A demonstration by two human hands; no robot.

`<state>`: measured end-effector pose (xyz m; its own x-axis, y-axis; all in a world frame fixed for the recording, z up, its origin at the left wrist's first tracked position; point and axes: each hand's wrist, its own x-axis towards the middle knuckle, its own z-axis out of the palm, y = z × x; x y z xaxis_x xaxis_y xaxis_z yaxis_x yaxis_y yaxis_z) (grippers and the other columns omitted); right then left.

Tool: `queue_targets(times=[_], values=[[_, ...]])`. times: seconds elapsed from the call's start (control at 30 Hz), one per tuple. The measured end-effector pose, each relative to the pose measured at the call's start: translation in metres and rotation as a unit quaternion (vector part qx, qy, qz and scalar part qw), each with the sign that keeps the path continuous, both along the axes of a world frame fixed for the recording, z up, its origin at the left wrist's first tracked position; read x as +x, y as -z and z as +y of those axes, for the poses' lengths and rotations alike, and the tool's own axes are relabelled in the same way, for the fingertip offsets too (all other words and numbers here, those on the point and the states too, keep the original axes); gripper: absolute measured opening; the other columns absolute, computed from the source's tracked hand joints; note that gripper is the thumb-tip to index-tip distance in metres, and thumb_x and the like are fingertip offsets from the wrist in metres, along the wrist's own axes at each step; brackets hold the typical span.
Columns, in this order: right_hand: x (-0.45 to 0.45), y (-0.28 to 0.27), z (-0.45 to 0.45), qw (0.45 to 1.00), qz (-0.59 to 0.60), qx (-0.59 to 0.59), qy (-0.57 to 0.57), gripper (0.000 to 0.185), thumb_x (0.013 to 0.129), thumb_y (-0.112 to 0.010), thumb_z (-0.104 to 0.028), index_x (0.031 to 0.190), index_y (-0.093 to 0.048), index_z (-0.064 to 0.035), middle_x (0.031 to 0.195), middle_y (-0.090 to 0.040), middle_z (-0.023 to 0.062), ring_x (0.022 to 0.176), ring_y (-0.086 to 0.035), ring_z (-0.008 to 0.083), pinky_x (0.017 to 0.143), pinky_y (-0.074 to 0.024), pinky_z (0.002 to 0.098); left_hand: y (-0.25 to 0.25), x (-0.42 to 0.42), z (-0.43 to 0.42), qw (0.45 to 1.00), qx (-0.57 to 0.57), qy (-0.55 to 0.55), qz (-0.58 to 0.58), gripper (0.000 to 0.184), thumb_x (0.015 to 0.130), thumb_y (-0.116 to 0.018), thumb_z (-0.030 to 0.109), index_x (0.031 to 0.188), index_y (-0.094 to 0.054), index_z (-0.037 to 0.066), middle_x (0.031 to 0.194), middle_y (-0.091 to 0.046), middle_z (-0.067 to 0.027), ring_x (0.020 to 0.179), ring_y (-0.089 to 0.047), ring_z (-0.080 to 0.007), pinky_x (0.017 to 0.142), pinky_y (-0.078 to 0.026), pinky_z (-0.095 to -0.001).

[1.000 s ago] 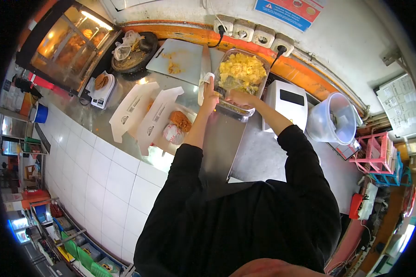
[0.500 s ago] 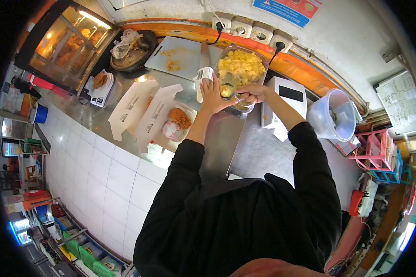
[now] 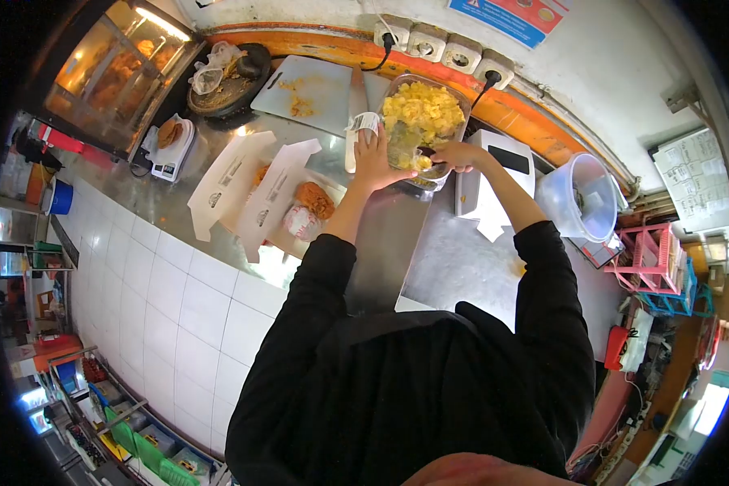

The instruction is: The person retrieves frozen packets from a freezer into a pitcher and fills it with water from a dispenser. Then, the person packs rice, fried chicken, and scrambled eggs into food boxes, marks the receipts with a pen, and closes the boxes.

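A clear plastic tub (image 3: 466, 105) holds a heap of yellow chunks (image 3: 421, 112). My left hand (image 3: 373, 168) rests at its near left corner, fingers stretched and thumb out along the near edge. Inside the tub's near right part, my right hand (image 3: 457, 155) has its fingers closed around the handle of what looks like a spoon (image 3: 425, 151), mostly hidden. A few yellow pieces (image 3: 421, 163) lie by its tip. Just left of the tub lies a large knife (image 3: 357, 97), beside a white labelled item (image 3: 364, 121) that my left fingertips overlap.
Open paper boxes (image 3: 271, 198) hold fried chicken (image 3: 314, 199) and a round wrapped item (image 3: 301, 224). A cutting board (image 3: 312, 93) with crumbs lies behind. A scale (image 3: 170, 150) stands left; a white printer-like machine (image 3: 494, 174) and a clear bucket (image 3: 577, 198) stand right.
My right hand has moved slightly right and away from my left hand, with the spoon. The yellow pieces near its tip have shifted right. My left hand stays at the tub's corner.
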<state>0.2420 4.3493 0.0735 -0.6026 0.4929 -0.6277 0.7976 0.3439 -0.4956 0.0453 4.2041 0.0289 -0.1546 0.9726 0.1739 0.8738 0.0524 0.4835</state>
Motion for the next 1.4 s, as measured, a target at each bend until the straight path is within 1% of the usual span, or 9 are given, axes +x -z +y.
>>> queue_targets(times=[0.27, 0.5, 0.6, 0.7, 0.83, 1.07, 1.17, 1.27, 1.4], values=[[-0.030, 0.016, -0.035, 0.841, -0.101, 0.498, -0.183, 0.049, 0.081, -0.063, -0.023, 0.127, -0.052, -0.0134, 0.089, -0.067, 0.0128, 0.080, -0.068, 0.0249, 0.059, -0.0536, 0.0376, -0.001, -0.002, 0.002, 1.000, -0.024, 0.004, 0.002, 0.137, 0.054, -0.068, 0.076, 0.144, -0.004, -0.006, 0.145, -0.020, -0.0306, 0.137, -0.010, -0.0474, 0.109, -0.012, -0.0565], [-0.038, 0.023, -0.025, 0.938, -0.163, 0.289, -0.101, 0.039, 0.091, -0.048, -0.026, 0.125, -0.053, -0.0080, 0.106, -0.063, 0.0225, 0.088, -0.064, 0.0336, 0.076, -0.0506, 0.0433, 0.006, -0.004, 0.002, 1.000, 0.011, 0.009, 0.020, 0.142, 0.049, -0.071, 0.076, 0.144, -0.006, -0.007, 0.144, -0.023, -0.0300, 0.135, -0.014, -0.0487, 0.105, -0.019, -0.0583], [-0.008, 0.018, -0.035, 0.970, 0.035, 0.217, -0.103, 0.035, 0.085, -0.056, -0.026, 0.114, -0.060, -0.0062, 0.102, -0.065, 0.0204, 0.094, -0.064, 0.0344, 0.074, -0.0509, 0.0462, 0.013, -0.004, 0.005, 1.000, 0.016, 0.001, 0.019, 0.144, 0.046, -0.072, 0.076, 0.145, -0.004, -0.003, 0.145, -0.025, -0.0268, 0.137, -0.011, -0.0462, 0.105, -0.017, -0.0606], [0.016, 0.048, -0.007, 0.936, 0.158, 0.241, -0.201, 0.032, 0.089, -0.053, -0.030, 0.114, -0.059, -0.0105, 0.081, -0.066, 0.0127, 0.069, -0.065, 0.0269, 0.054, -0.0504, 0.0408, 0.016, -0.004, 0.007, 1.000, 0.023, 0.001, 0.010, 0.144, 0.045, -0.072, 0.076, 0.145, -0.004, -0.003, 0.144, -0.026, -0.0267, 0.137, -0.011, -0.0460, 0.105, -0.017, -0.0604], [0.011, -0.015, -0.014, 0.986, -0.035, -0.157, 0.038, 0.019, 0.095, -0.048, -0.035, 0.100, -0.054, -0.0170, 0.055, -0.028, -0.0082, 0.037, -0.024, 0.0028, 0.030, -0.0165, 0.0214, 0.014, -0.003, 0.005, 1.000, 0.000, -0.013, 0.005, 0.145, 0.044, -0.073, 0.076, 0.146, -0.004, -0.002, 0.145, -0.025, -0.0264, 0.137, -0.010, -0.0457, 0.106, -0.017, -0.0600], [0.024, -0.005, -0.003, 0.920, 0.043, -0.354, 0.162, 0.017, 0.095, -0.048, -0.030, 0.100, -0.052, -0.0147, 0.056, -0.037, -0.0031, 0.040, -0.035, 0.0106, 0.035, -0.0286, 0.0282, -0.007, 0.004, 0.004, 0.997, -0.060, -0.046, -0.012, 0.146, 0.044, -0.073, 0.075, 0.146, -0.003, -0.002, 0.149, -0.019, -0.0230, 0.139, -0.007, -0.0444, 0.108, -0.014, -0.0599], [0.010, -0.003, -0.022, 0.987, 0.072, 0.110, -0.098, 0.024, 0.095, -0.045, -0.028, 0.105, -0.053, -0.0086, 0.077, -0.050, 0.0082, 0.067, -0.049, 0.0253, 0.058, -0.0385, 0.0391, -0.005, 0.006, 0.006, 0.997, -0.061, -0.052, -0.011, 0.145, 0.044, -0.073, 0.076, 0.146, -0.004, -0.001, 0.150, -0.019, -0.0224, 0.139, -0.006, -0.0437, 0.108, -0.014, -0.0596], [-0.008, -0.039, -0.077, 0.975, -0.083, 0.198, -0.060, 0.031, 0.095, -0.041, -0.025, 0.111, -0.054, -0.0018, 0.105, -0.062, 0.0199, 0.097, -0.058, 0.0387, 0.082, -0.0453, 0.0484, -0.004, 0.009, 0.005, 0.997, -0.045, -0.059, -0.009, 0.143, 0.045, -0.071, 0.077, 0.146, -0.006, 0.000, 0.150, -0.019, -0.0219, 0.140, -0.007, -0.0423, 0.108, -0.014, -0.0607], [0.002, -0.010, -0.045, 0.960, 0.048, 0.186, -0.201, 0.030, 0.096, -0.042, -0.027, 0.108, -0.057, -0.0038, 0.087, -0.059, 0.0174, 0.090, -0.058, 0.0392, 0.076, -0.0442, 0.0503, -0.002, 0.011, 0.006, 0.996, -0.036, -0.075, -0.019, 0.141, 0.046, -0.070, 0.078, 0.146, -0.008, 0.000, 0.149, -0.022, -0.0219, 0.139, -0.008, -0.0419, 0.107, -0.015, -0.0618]])
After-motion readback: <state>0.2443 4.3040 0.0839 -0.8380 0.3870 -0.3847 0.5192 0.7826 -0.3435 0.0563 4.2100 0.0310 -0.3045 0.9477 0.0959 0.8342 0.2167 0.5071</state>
